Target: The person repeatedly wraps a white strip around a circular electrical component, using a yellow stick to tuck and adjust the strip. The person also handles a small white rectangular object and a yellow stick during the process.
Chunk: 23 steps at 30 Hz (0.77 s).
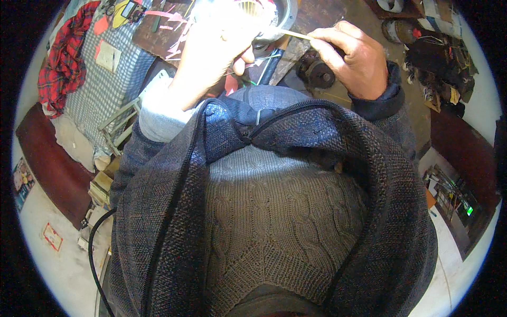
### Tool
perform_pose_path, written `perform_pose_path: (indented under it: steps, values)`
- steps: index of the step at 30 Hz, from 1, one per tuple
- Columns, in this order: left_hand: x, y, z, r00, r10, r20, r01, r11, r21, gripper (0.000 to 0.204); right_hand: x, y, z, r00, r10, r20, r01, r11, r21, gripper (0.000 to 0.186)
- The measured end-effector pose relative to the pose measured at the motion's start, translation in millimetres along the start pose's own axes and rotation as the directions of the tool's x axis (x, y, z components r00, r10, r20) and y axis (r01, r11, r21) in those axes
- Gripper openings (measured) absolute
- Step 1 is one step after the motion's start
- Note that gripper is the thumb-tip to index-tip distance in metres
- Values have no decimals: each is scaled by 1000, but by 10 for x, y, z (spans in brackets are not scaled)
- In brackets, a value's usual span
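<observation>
A thin pale stick (292, 34) is pinched between the thumb and fingers of my right hand (353, 59), its far end reaching into a round metal housing (288, 16). Pale slats or strips show inside the housing, which looks like a motor casing. At the housing's left side is my left hand (216, 50), fingers curled; strong glare hides what they grip, if anything. Just under the housing lies a dark rod-like handle (272, 67). A dark round part with a central hole (320, 74) sits below my right hand.
Pink strips (171, 17) lie scattered on a dark board at the upper left. Beyond it are a yellow meter (128, 11), a checked cloth (97, 87) and a red plaid cloth (64, 58). To the right stand a spool (395, 31) and a heap of dark parts (442, 61).
</observation>
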State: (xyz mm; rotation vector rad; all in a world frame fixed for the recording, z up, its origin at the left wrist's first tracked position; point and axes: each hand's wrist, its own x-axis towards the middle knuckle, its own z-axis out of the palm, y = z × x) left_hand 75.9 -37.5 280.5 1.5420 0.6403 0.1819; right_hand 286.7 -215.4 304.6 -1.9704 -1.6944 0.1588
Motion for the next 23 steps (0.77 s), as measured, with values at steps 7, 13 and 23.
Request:
perform_pose_path:
  steps: [7,13,23]
  values:
    - [17,3,38,1000,-14,5,14,1000,12,31,-4,2,-34,997,9,78,-10,1000,18,13]
    - [10,-68,70,999,-21,-37,18,998,-56,29,-22,93,167,998,-44,53,40,996,74,15]
    - [152,-276,-38,998,-25,-63,30,996,81,26,288,124,791,960,-134,245,53,950,309,41]
